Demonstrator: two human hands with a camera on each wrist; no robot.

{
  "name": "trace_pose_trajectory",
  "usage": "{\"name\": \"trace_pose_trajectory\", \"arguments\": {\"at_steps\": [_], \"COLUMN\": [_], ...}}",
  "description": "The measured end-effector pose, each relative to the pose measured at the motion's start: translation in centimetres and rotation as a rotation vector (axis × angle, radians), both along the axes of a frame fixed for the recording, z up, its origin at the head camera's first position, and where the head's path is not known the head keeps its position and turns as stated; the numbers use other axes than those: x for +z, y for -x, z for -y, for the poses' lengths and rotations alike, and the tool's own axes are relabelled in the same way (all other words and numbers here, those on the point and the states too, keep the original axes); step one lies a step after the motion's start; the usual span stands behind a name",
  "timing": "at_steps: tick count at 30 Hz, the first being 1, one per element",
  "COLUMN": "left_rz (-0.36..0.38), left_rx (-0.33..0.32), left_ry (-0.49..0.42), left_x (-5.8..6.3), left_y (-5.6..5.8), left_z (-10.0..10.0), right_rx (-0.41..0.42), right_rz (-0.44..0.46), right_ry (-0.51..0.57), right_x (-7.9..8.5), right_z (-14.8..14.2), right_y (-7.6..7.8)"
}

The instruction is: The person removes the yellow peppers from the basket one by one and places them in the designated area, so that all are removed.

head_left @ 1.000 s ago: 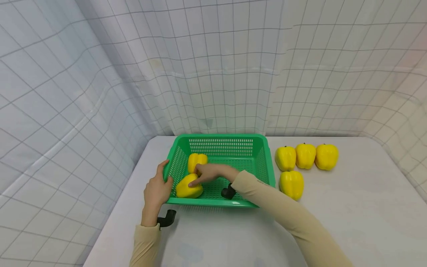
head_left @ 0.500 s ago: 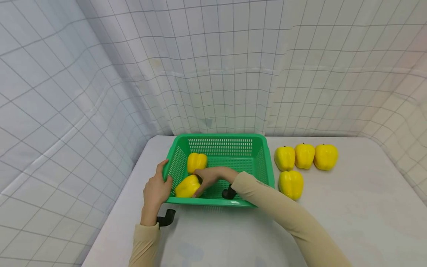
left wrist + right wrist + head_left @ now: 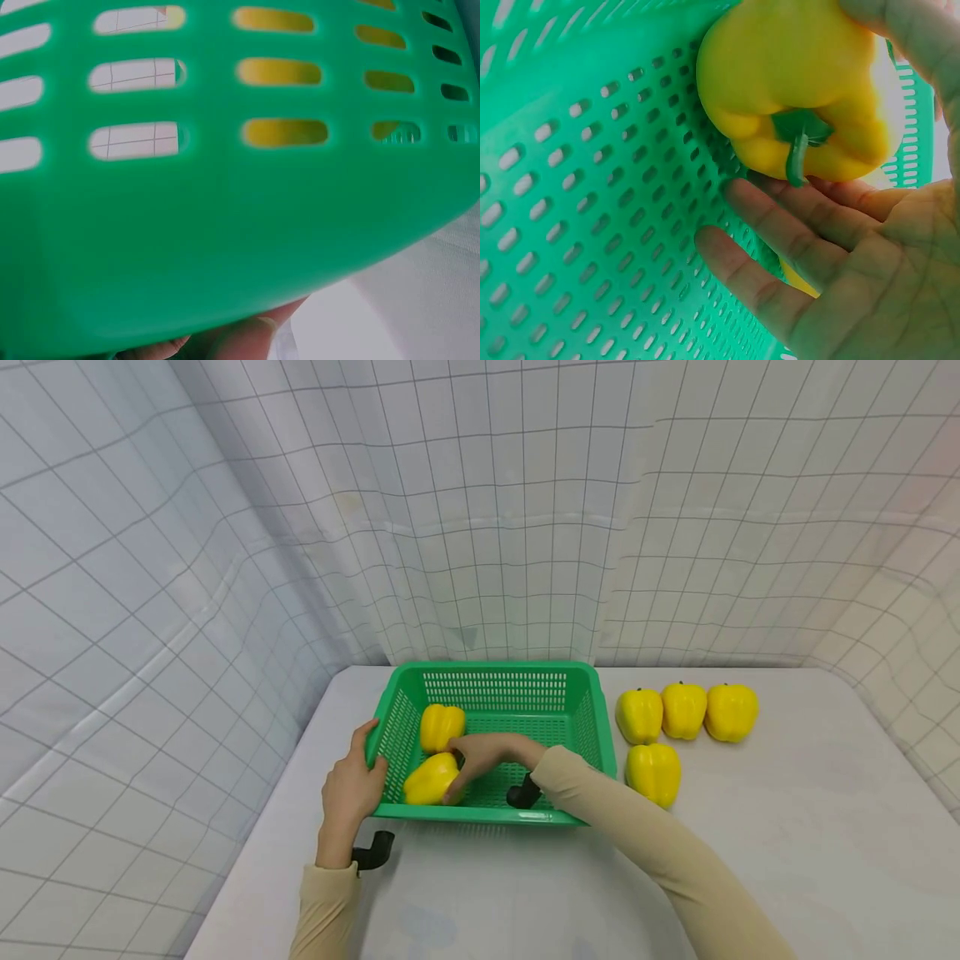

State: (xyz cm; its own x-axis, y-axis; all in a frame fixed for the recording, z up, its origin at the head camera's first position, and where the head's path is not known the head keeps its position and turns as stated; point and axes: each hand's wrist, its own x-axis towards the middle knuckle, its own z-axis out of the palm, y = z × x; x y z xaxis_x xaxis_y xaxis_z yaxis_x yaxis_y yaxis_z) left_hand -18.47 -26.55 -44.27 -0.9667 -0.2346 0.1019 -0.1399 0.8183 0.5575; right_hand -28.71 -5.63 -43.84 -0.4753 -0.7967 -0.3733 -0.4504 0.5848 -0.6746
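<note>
My left hand [image 3: 352, 787] grips the left rim of a green plastic basket [image 3: 487, 815]; its fingertips [image 3: 251, 337] show at that rim in the left wrist view. Inside the basket, at the near left corner, a yellow bell pepper [image 3: 431, 779] lies on its side. Thumb on one side and fingers on the other, my right hand [image 3: 480, 756] holds this pepper around its stem end. The green stem [image 3: 798, 154] points toward the palm in the right wrist view. Just behind it, a second yellow bell pepper [image 3: 442, 727] stands against the left wall.
Several more yellow bell peppers [image 3: 653, 774] stand on the white table [image 3: 810, 827] right of the basket. A white gridded curtain [image 3: 510, 527] hangs behind and along the left. Black wrist cameras [image 3: 375, 852] sit at both wrists.
My right hand has gone from fingers resting on top of the near pepper to grasping its stem end. The pepper has turned and shifted slightly right. The left hand stays on the rim.
</note>
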Motion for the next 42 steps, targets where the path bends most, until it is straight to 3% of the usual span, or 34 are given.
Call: {"name": "trace_pose_trajectory", "arguments": {"at_steps": [18,30,42], "left_rz": [-0.001,0.005,0.005], "left_rx": [-0.004,0.002,0.006], "left_ry": [-0.006,-0.003,-0.003], "left_x": [-0.2,-0.3,-0.3], "left_y": [0.1,0.1,0.2], "left_z": [0.0,0.1,0.1], "right_rx": [-0.057,-0.125,-0.159], "right_rz": [0.090,0.244,0.249], "right_ry": [0.071,0.147,0.193], "right_x": [0.3,0.4,0.8], "right_z": [-1.9,-2.3,-3.1], "right_y": [0.7,0.4,0.2]}}
